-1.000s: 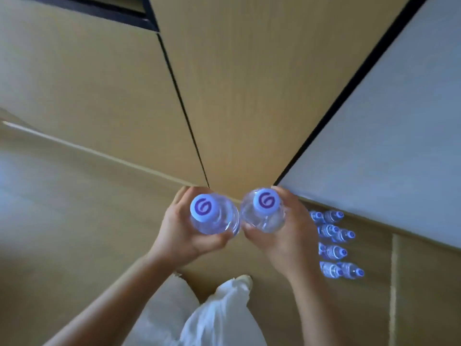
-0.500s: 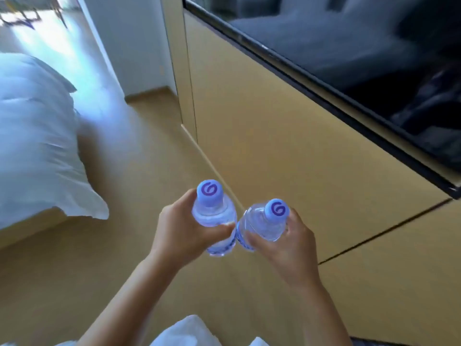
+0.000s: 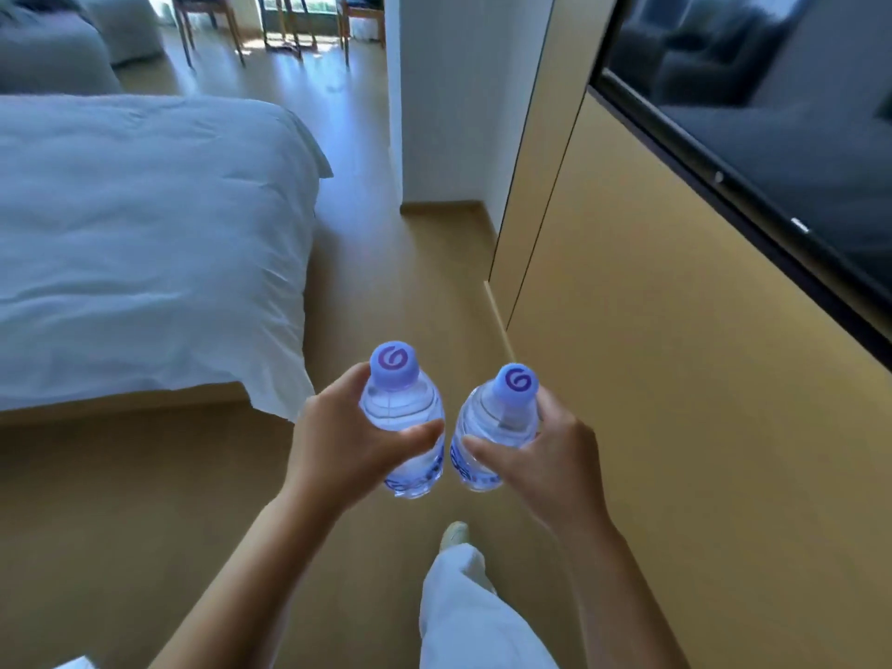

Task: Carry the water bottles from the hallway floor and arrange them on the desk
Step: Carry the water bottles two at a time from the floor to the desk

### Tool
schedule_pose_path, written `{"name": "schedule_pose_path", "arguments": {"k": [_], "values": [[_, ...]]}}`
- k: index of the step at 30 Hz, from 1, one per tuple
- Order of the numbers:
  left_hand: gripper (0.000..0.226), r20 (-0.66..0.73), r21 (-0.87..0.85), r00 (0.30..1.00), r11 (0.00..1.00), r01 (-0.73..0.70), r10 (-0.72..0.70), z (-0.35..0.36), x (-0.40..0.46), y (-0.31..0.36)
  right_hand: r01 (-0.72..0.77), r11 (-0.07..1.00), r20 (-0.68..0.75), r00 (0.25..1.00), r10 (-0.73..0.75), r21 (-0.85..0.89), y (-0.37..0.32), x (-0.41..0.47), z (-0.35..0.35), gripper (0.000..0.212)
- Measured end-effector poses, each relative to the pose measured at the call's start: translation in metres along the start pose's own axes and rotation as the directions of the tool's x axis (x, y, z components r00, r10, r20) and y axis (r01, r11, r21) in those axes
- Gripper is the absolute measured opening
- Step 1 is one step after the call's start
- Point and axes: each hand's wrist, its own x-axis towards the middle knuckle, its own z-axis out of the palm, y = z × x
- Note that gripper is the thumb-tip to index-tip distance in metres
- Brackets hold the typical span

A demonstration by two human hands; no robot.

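A white-covered bed (image 3: 145, 243) fills the left of the view, and everything else sits relative to it. Right of the bed runs a strip of tan wooden floor (image 3: 396, 282), and beyond that strip stands a tan panelled wall (image 3: 651, 354) carrying a dark television screen (image 3: 772, 127). Past the far end of the bed, chair legs (image 3: 212, 26) stand in a sunlit area. Near the bed's foot corner, a white trouser leg (image 3: 463, 615) and a pale shoe (image 3: 453, 532) step along the floor.

Just right of that same foot corner, two small clear water bottles are held side by side above the floor, close together. Each has a pale lilac cap with a purple swirl and a blue printed label low on the body. The left bottle (image 3: 403, 422) stands nearly upright; the right bottle (image 3: 497, 437) leans slightly toward the wall.

The left hand (image 3: 338, 451) wraps the left bottle, thumb across its front. The right hand (image 3: 555, 456) curls round the right bottle the same way.

Half a second ago only the bed's corner showed and the bottles touched; now much more of the bed is in view and a gap separates them.
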Motion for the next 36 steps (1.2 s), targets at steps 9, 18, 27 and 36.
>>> {"name": "schedule_pose_path", "arguments": {"k": [9,18,27,36], "values": [[0.04,-0.107,0.057,0.989,0.993,0.104,-0.098,0.012,0.163,0.011,0.182,0.98,0.097,0.98,-0.175,-0.077,-0.031,0.193,0.02,0.047],[0.05,-0.202,0.076,0.966,0.981,0.178,-0.16,0.021,0.299,0.013,0.193,0.978,0.154,0.972,-0.179,-0.084,-0.037,0.341,0.042,0.05],[0.055,-0.189,0.043,0.975,0.991,0.125,-0.115,0.013,0.472,-0.009,0.181,0.981,0.141,0.975,-0.169,-0.075,-0.059,0.497,0.101,0.045],[0.058,-0.134,0.073,0.987,0.992,0.103,-0.092,-0.031,0.684,-0.034,0.131,0.991,0.069,0.989,-0.131,-0.002,-0.12,0.677,0.177,0.044]]}}
